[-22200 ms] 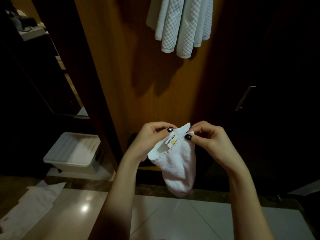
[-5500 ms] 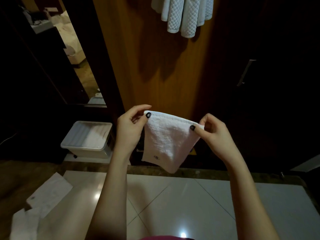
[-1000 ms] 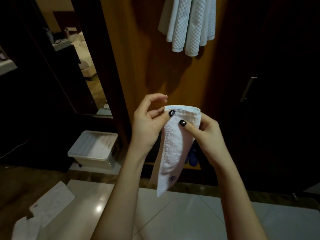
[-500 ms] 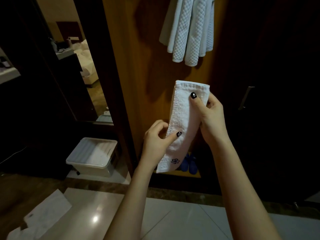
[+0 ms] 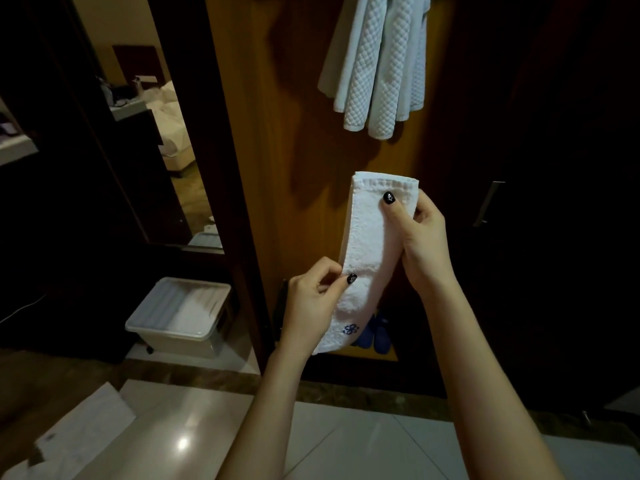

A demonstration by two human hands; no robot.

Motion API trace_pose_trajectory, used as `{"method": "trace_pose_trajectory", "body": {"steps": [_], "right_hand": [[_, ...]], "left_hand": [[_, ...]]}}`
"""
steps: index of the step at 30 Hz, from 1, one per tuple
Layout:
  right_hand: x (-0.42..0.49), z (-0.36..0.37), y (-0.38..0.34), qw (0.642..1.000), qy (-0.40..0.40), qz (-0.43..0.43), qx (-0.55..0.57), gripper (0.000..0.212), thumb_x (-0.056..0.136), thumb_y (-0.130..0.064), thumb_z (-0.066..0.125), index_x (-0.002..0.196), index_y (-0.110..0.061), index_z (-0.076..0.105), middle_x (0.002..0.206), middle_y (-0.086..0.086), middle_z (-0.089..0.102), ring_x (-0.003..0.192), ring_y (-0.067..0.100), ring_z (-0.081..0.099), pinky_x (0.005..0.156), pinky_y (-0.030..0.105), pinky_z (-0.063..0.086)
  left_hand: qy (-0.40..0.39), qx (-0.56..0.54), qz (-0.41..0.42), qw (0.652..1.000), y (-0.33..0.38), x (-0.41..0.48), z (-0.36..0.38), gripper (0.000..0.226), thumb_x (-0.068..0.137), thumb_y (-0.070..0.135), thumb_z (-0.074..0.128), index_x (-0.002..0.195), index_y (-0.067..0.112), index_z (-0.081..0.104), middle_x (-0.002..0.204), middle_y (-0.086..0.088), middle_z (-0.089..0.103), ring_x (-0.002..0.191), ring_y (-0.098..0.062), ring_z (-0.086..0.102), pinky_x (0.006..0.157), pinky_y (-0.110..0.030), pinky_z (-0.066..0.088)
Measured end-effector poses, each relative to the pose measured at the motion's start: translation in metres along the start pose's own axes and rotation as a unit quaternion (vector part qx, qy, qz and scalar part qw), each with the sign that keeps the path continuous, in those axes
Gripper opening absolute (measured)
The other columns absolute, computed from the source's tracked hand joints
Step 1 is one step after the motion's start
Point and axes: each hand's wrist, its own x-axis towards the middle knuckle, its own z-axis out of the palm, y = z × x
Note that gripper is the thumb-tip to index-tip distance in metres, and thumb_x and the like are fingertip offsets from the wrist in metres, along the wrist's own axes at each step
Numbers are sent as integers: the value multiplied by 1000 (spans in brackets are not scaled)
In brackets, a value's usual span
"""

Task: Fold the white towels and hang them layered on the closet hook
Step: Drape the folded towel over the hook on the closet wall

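Observation:
A small white towel (image 5: 367, 244), folded into a narrow strip with a blue embroidered mark near its lower end, hangs upright in front of the wooden closet panel (image 5: 277, 140). My right hand (image 5: 420, 244) grips its upper part, thumb pressed on the front near the top edge. My left hand (image 5: 311, 306) pinches its left edge lower down. Above, white quilted towels (image 5: 377, 64) hang in layers at the top of the panel; the hook itself is out of view.
A lidded translucent plastic box (image 5: 180, 315) sits on the floor at the left. Blue slippers (image 5: 372, 336) lie at the closet bottom behind the towel. A dark door with a metal handle (image 5: 488, 202) is at the right. White paper (image 5: 79, 431) lies on the tiled floor.
A second ago both hands held the strip's top. My left hand has since slid down the strip to pinch its left edge, while my right hand keeps the top; the view tilted up slightly.

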Motion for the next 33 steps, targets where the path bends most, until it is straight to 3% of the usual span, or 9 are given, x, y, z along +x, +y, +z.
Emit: {"method": "trace_pose_trajectory", "body": {"steps": [4,8,10,15,20,22,24,26,33], "right_hand": [[5,2,-1,1000,-16,6,18,14,91,-24,67,103,-16,68,98,4,73,89,21,71,75,34,57],[9,4,-3,998,-31,16,50,11,95,-21,63,104,-17,68,100,3,74,91,20,71,74,30,57],[11,4,-4,997,-30,18,62,11,96,-20,61,104,-16,67,99,4,74,91,20,72,73,30,57],[16,1,-8,996,-7,40,76,12,97,-18,60,106,-11,64,96,3,74,88,18,72,71,28,57],[19,-7,-11,993,-1,80,88,17,98,-20,58,110,-10,63,95,2,74,87,16,72,70,27,57],[20,-11,-13,992,-17,92,87,19,97,-22,58,111,-11,63,96,2,74,88,16,72,71,28,57],[22,-14,-15,991,-31,98,82,18,97,-23,59,111,-11,63,96,1,74,87,16,71,71,29,58],[25,-18,-16,992,-40,97,73,17,96,-23,59,108,-13,64,96,1,74,87,16,71,71,28,57],[37,-30,-16,997,-23,61,41,14,96,-21,60,105,-13,66,97,2,75,88,16,72,72,27,57]], "left_hand": [[1,11,-4,1000,1,1,2,19,91,9,65,80,18,53,61,-2,47,52,-9,42,52,-24,31],[-8,-60,-96,994,-1,2,3,51,88,16,71,105,57,47,93,7,66,88,-2,65,79,-16,52],[-32,-24,-123,992,-7,0,8,50,88,18,71,118,49,45,103,4,64,94,2,62,80,-10,49],[-7,11,-51,999,-6,1,15,23,95,11,61,81,25,51,62,-5,56,50,-3,41,48,-17,27],[-13,-63,-91,994,-6,11,18,27,84,5,73,73,26,60,121,19,48,112,17,44,85,-3,35],[-53,-76,-124,988,-7,16,19,24,85,10,73,72,25,59,134,7,49,126,-1,43,96,-20,36],[-83,-121,-104,984,-9,20,19,25,86,9,71,71,23,58,101,1,63,98,-14,56,83,-33,40],[-100,-161,-89,978,-7,22,20,27,86,6,70,70,24,60,74,12,56,75,-5,50,70,-23,40],[-91,-149,-106,979,-16,26,30,25,88,20,70,71,37,62,63,16,53,54,-5,40,53,-22,30]]}}
